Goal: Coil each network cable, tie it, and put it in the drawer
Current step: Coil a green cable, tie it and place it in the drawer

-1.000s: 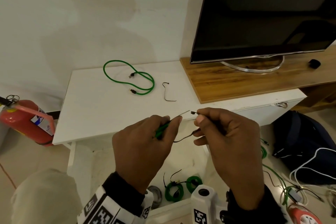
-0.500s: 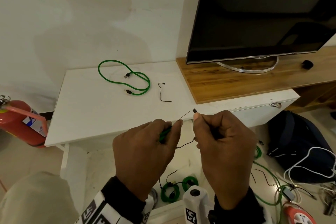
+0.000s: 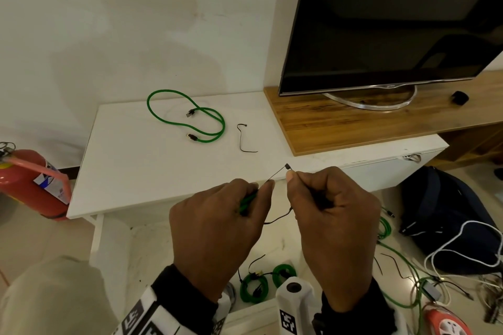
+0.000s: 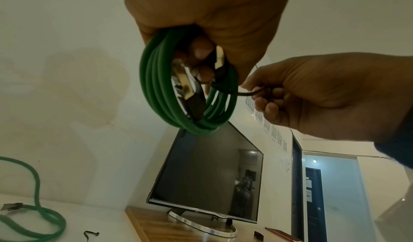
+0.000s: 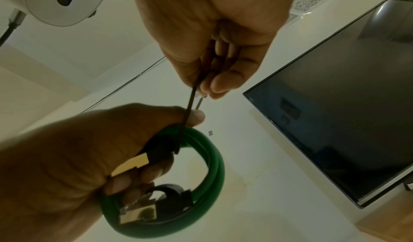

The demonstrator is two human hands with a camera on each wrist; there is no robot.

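Left hand point(image 3: 217, 228) grips the coiled green cable point(image 4: 187, 94), fingers curled through the loops, plugs tucked inside the coil. Right hand point(image 3: 329, 226) pinches a thin black tie point(image 5: 190, 115) at thumb and forefinger, other fingers curled. Both hands held up in front of the white table point(image 3: 141, 166), close together, not touching. Tie runs from the right-hand pinch leftward to the coil and passes round the strands at the coil's right side; its head point(image 3: 287, 166) sticks up just above the right thumb. Tie's long axis lies roughly left-right between the hands, so tightening probably means pulling right, away from the coil, while the left hand holds firm. Whether the tail is already through the head: cannot tell. Second cable point(image 3: 187, 117) lies loose on the table, a spare tie point(image 3: 243, 139) beside it. Drawer point(image 3: 258, 310) sits open below the hands with tied coils point(image 3: 254, 287) in it.
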